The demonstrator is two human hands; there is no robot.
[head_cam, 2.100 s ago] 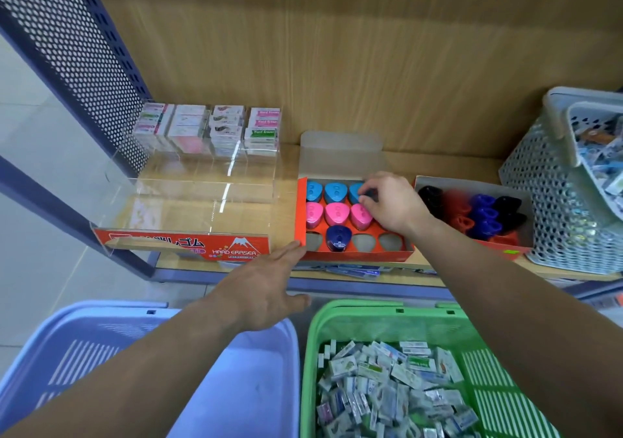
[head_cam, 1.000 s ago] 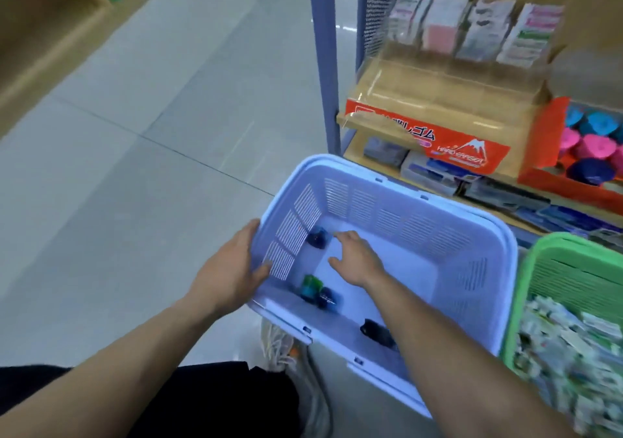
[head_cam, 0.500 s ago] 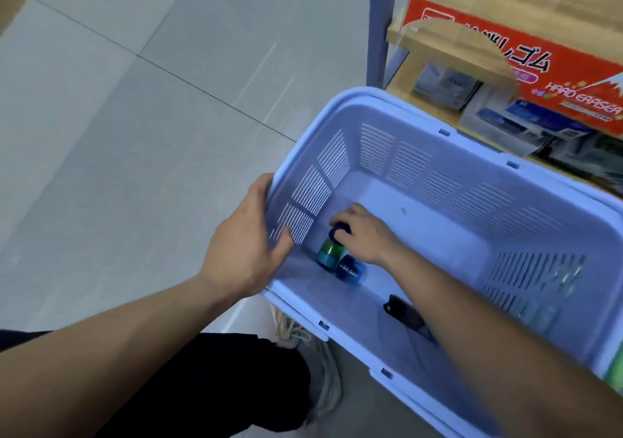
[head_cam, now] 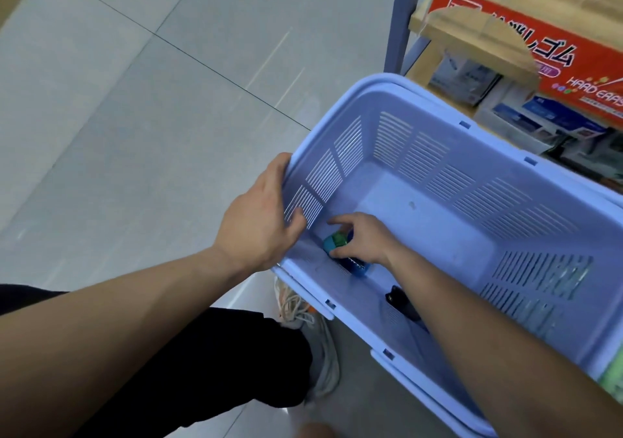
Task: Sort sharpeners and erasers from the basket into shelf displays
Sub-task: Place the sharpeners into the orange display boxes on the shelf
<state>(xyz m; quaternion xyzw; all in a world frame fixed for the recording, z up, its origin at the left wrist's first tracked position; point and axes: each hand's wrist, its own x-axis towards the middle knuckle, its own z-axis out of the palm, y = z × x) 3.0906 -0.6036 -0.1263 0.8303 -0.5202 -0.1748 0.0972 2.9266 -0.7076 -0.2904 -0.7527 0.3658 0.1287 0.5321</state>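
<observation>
A lilac plastic basket (head_cam: 438, 174) stands on the floor beside the shelf. My left hand (head_cam: 259, 222) grips its near left wall, thumb inside. Down in the basket's left corner my right hand (head_cam: 362, 240) curls its fingers round a green and blue sharpener (head_cam: 334, 240). A second blue sharpener (head_cam: 359, 268) lies just under that wrist, and a black sharpener (head_cam: 401, 306) rests further back along the near wall, partly hidden by my forearm.
The shelf post (head_cam: 401, 16) and wooden shelf edge rise at the upper right, with a red "HARD ERASER" display (head_cam: 573, 66) on it and boxed goods (head_cam: 526, 114) below. A green basket's corner (head_cam: 613, 373) shows at the right edge. Grey floor tiles spread left; my shoe (head_cam: 320, 353) is beneath the basket.
I turned from the shelf down to the lilac basket. My left hand took hold of its wall, and my right hand reached into the corner and closed on the green and blue sharpener.
</observation>
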